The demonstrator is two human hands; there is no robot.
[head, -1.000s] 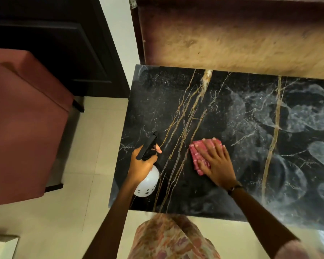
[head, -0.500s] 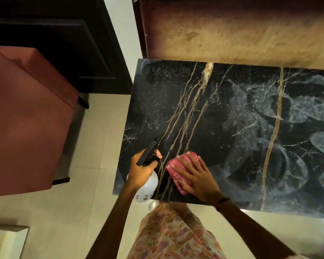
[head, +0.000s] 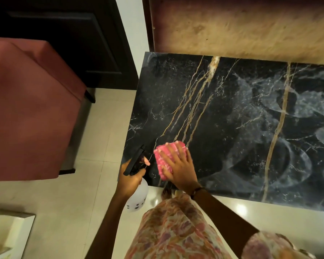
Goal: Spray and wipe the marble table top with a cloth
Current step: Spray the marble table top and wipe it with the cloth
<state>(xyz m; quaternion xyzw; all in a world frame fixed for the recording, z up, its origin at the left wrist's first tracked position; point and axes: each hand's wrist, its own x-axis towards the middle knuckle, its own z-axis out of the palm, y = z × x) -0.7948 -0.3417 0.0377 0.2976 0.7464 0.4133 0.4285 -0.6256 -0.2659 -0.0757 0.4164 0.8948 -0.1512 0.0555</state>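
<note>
The folded pink cloth point(head: 166, 158) is pressed flat under the right hand point(head: 178, 165), fingers splayed, at the black gold-veined marble table top point(head: 223, 118)'s near-left corner; unwiped streaks lie rightward, while the white spray bottle point(head: 137, 195) is gripped by the left hand point(head: 130, 181)

Right hand point(head: 178, 166) presses pink cloth point(head: 164, 159) flat on marble table top point(head: 232, 118); left hand point(head: 130, 181) grips spray bottle point(head: 137, 199)

This looks like a room in a home. A black marble table point(head: 232, 128) with gold veins stands on pale floor tiles point(head: 94, 193), a red upholstered seat point(head: 30, 109) sits just to its left, and a dark panelled door point(head: 64, 34) and a worn wooden panel point(head: 241, 27) stand behind.
</note>
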